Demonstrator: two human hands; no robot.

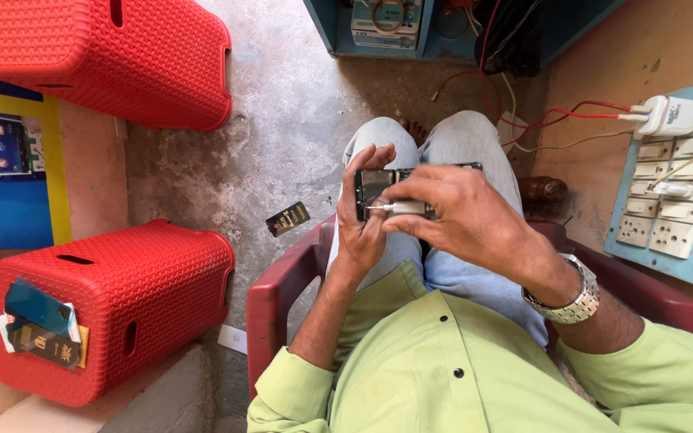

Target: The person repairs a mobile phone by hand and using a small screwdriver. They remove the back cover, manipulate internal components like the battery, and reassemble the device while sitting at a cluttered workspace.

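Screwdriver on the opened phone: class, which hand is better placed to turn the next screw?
Probably the right hand: it grips the screwdriver, tip on the phone. The left hand is busy holding the phone.

phone: opened phone (378, 186), dark, back cover off, innards showing, lying flat sideways above the lap, being cradled from the left
screwdriver: small silver screwdriver (401, 208), lying level, tip pointing left, touching phone's lower left part
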